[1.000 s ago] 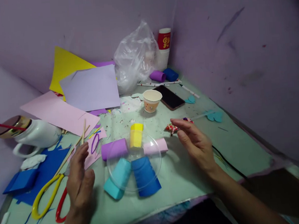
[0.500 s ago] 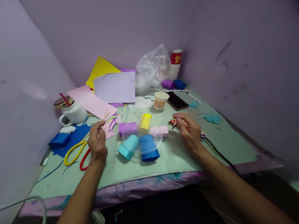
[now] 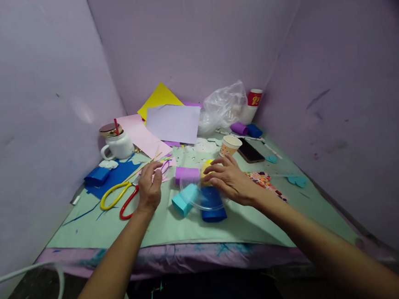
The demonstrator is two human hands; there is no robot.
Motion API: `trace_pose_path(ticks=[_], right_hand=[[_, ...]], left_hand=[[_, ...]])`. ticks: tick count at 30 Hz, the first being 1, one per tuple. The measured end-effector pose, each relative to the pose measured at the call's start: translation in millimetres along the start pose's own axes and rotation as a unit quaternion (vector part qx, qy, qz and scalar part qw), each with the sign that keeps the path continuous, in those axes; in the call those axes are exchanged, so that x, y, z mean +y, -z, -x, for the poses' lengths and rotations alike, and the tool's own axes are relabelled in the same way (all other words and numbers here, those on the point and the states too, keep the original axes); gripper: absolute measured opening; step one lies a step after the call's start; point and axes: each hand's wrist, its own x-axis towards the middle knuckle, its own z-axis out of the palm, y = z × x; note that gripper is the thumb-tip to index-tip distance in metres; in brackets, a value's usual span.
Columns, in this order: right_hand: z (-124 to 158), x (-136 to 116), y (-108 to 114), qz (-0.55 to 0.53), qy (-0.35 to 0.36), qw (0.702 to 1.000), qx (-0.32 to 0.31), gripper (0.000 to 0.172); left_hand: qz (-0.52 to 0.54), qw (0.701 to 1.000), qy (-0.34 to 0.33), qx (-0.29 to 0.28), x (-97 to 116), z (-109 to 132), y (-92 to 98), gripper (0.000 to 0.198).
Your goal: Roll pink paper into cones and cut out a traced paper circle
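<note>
Several coloured paper rolls lie in a fan on the green table under a clear plastic disc (image 3: 199,199): a purple roll (image 3: 186,174), a yellow roll (image 3: 206,166), a light blue roll (image 3: 184,200) and a dark blue roll (image 3: 212,206). My right hand (image 3: 230,180) rests flat on the disc's right side with its fingers spread, partly covering the yellow roll. My left hand (image 3: 150,185) lies to the left of the rolls, fingers loosely stretched and holding nothing, beside the yellow and red scissors (image 3: 119,200).
Behind the rolls stand a paper cup (image 3: 230,145), a phone (image 3: 250,150), a plastic bag (image 3: 224,108), stacked cups (image 3: 253,101) and a white mug (image 3: 116,145). Coloured paper sheets (image 3: 174,123) lean at the back. Walls close in on both sides. A white cable (image 3: 39,272) hangs near left.
My right hand has moved left from the table's right side onto the disc and rolls. My left hand stayed by the scissors. The view has pulled back from the table.
</note>
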Motion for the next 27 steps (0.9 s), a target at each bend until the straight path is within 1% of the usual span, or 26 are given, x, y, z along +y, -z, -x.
trace_pose_path(ticks=[6, 13, 15, 16, 17, 18, 19, 21, 22, 24, 26, 27], right_hand=[[-1.2, -1.0, -5.3, 0.017, -0.011, 0.999, -0.037, 0.039], [-1.1, 0.8, -11.0, 0.019, -0.005, 0.999, -0.029, 0.037], [-0.3, 1.7, -7.6, 0.014, 0.002, 1.0, 0.003, 0.034], [1.8, 1.9, -3.6, 0.005, -0.004, 0.999, 0.04, 0.033], [5.4, 1.9, 1.6, -0.012, -0.022, 0.995, 0.092, 0.031], [11.0, 1.4, 7.7, -0.033, -0.056, 0.986, 0.154, 0.03], [18.5, 0.3, 14.1, -0.059, -0.104, 0.969, 0.216, 0.027], [38.7, -3.2, 24.6, -0.112, -0.216, 0.918, 0.312, 0.022], [50.4, -5.5, 27.3, -0.136, -0.264, 0.893, 0.339, 0.02], [73.2, -9.7, 26.1, -0.175, -0.327, 0.849, 0.375, 0.019], [90.5, -11.7, 17.2, -0.2, -0.371, 0.819, 0.389, 0.02], [95.8, -11.6, 11.1, -0.217, -0.391, 0.808, 0.384, 0.022]], left_hand=[[0.005, 1.0, 0.001, 0.001, 2.5, -0.4, 1.1, 0.031], [-0.004, 1.0, 0.006, 0.001, 4.5, -1.8, 0.9, 0.032], [-0.012, 1.0, 0.013, 0.0, 5.6, -2.0, 1.6, 0.031], [-0.016, 1.0, 0.018, 0.001, 6.0, -2.1, 2.2, 0.03], [-0.021, 0.999, 0.026, 0.005, 6.3, -2.1, 3.1, 0.029], [-0.026, 0.999, 0.034, 0.011, 6.3, -2.2, 4.1, 0.028], [-0.03, 0.998, 0.044, 0.017, 5.9, -2.4, 5.2, 0.028], [-0.036, 0.997, 0.066, 0.027, 4.1, -2.9, 7.1, 0.027], [-0.038, 0.996, 0.079, 0.03, 3.0, -3.2, 7.7, 0.027], [-0.04, 0.993, 0.105, 0.031, 1.4, -3.4, 8.0, 0.026], [-0.04, 0.99, 0.135, 0.016, 2.9, -2.6, 7.5, 0.027], [-0.04, 0.988, 0.152, 0.002, 5.4, -1.9, 7.1, 0.029]])
